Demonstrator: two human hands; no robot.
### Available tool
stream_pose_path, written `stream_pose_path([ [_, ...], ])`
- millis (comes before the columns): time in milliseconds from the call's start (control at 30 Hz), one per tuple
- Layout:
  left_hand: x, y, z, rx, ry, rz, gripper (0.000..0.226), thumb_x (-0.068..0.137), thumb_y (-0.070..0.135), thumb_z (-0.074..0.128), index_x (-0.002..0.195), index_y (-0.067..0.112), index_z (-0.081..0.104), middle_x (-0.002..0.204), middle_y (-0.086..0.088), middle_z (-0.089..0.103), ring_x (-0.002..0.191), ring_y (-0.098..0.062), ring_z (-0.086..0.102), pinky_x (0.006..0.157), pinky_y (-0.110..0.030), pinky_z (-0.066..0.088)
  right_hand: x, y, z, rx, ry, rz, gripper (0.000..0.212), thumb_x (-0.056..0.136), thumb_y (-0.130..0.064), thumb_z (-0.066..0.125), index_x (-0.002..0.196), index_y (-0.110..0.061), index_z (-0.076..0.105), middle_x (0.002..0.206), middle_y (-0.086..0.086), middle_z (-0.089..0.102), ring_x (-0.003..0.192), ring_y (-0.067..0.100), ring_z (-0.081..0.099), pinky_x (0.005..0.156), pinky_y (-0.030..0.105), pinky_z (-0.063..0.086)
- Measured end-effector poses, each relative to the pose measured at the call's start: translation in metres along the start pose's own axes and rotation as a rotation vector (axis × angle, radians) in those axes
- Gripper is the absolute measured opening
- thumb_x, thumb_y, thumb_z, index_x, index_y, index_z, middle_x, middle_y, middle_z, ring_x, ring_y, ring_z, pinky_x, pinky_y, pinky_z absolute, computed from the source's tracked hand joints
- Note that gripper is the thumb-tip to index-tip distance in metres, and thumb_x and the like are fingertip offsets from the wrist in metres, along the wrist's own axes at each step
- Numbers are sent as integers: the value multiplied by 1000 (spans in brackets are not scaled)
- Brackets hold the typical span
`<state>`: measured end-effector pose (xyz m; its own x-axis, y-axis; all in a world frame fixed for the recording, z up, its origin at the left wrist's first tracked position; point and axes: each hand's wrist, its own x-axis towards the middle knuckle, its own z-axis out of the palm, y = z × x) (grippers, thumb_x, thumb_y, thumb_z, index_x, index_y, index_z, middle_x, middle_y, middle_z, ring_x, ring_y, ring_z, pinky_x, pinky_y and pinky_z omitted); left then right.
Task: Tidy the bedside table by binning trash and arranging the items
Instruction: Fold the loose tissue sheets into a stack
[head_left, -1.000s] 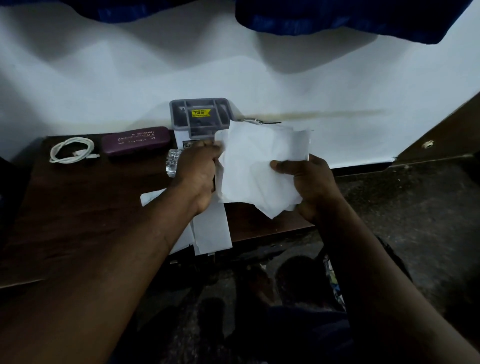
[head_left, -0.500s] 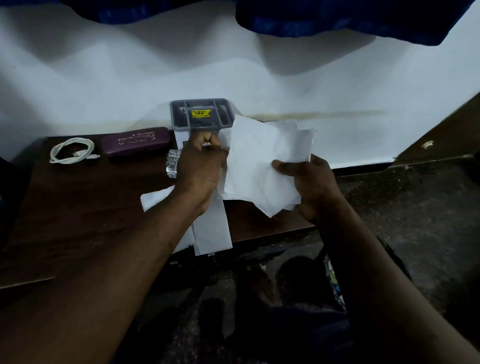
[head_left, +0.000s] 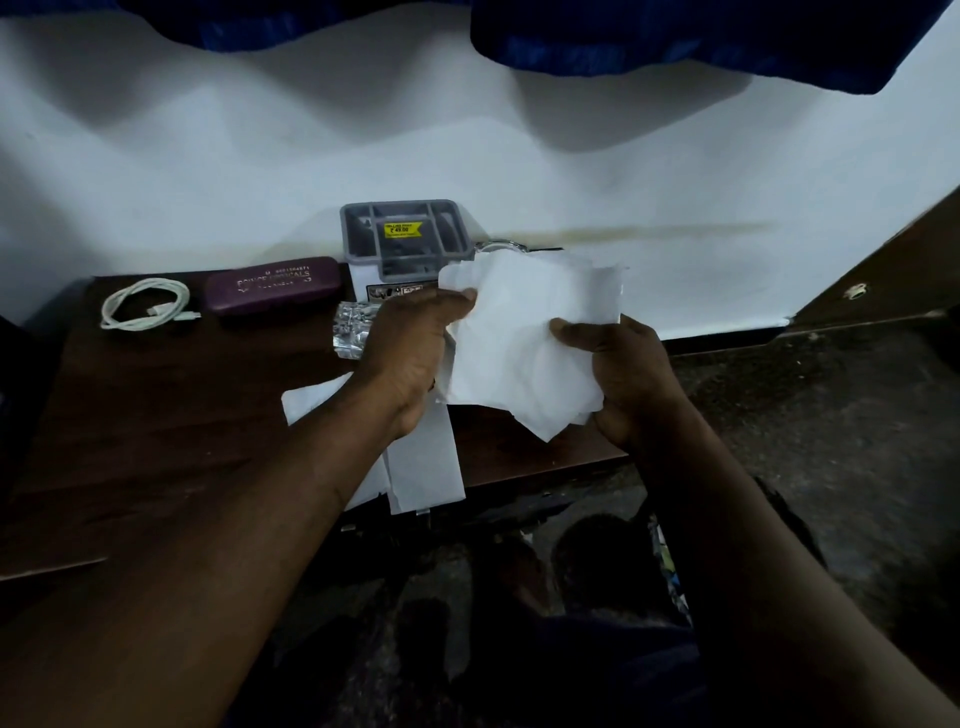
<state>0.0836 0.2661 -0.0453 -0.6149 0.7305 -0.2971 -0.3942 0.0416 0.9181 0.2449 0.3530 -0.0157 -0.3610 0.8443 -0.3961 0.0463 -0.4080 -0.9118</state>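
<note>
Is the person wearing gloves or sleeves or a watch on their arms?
No. The left hand and right hand are bare, with no gloves. Both forearms are bare too: no sleeve, watch or bracelet shows. I cannot tell about rings.

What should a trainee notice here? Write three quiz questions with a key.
1. True or false: the left hand and right hand both grip the crumpled white paper.
2. What lies between the white cable and the grey organiser?
3. Fill in: the organiser's price sticker is ____.
Key: 1 true; 2 the purple spectacle case; 3 yellow.
</note>
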Motion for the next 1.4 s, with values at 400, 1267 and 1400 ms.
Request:
stream_pose_path([
  [400, -5, -2, 1, 91, -83, -18, 10, 88, 17, 76, 80, 19, 81, 93, 0, 80, 86, -20, 75, 81, -40, 59, 0, 2, 3, -38, 19, 29, 38, 82, 12, 62, 117, 2, 71, 117, 23, 75, 112, 48, 69, 99, 64, 54],
  [1267, -19, 18, 3, -157, 105, -153, 37, 98, 13, 54, 130, -1, 64, 128, -19, 68, 112, -43, 66, 89, -49, 53, 9, 14, 4, 128, -84, 182, 38, 96, -4, 63, 134, -7, 65, 128, 14, 73, 119, 37, 70, 96, 54, 58],
  [1400, -15, 14, 4, -52, 165, -109, 24, 101, 13, 50, 111, 4, 71, 112, -14, 74, 105, -41, 69, 91, -57, 54, 13, 16, 5, 90, -75, 158, 41, 92, 2, 63, 133, -4, 65, 129, 18, 72, 120, 42, 68, 96, 54, 55],
])
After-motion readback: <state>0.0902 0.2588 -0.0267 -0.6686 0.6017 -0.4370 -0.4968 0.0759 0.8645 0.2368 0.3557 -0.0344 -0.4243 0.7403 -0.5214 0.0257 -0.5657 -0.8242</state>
